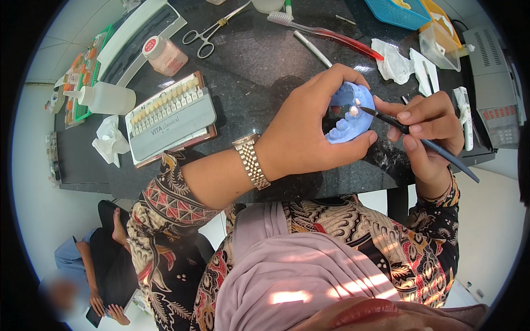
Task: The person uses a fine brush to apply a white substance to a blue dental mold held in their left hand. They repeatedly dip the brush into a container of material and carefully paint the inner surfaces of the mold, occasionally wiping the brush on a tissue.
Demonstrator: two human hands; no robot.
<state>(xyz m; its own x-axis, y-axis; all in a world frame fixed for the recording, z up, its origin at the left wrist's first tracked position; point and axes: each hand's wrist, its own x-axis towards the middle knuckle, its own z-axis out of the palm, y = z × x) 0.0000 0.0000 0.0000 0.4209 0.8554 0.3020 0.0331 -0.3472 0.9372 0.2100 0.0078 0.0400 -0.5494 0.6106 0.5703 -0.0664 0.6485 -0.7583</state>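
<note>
Head view: left hand clasps blue dental model inside its curved grip; right hand pinches tool.

Bright light, glare streaking scarf

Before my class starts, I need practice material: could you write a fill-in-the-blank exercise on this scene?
1. The dental model in the left hand is mostly coloured ____.
2. The slim dark tool is in the ____ hand.
3. The toothbrush handle is coloured ____.
Missing words: blue; right; red.
</note>
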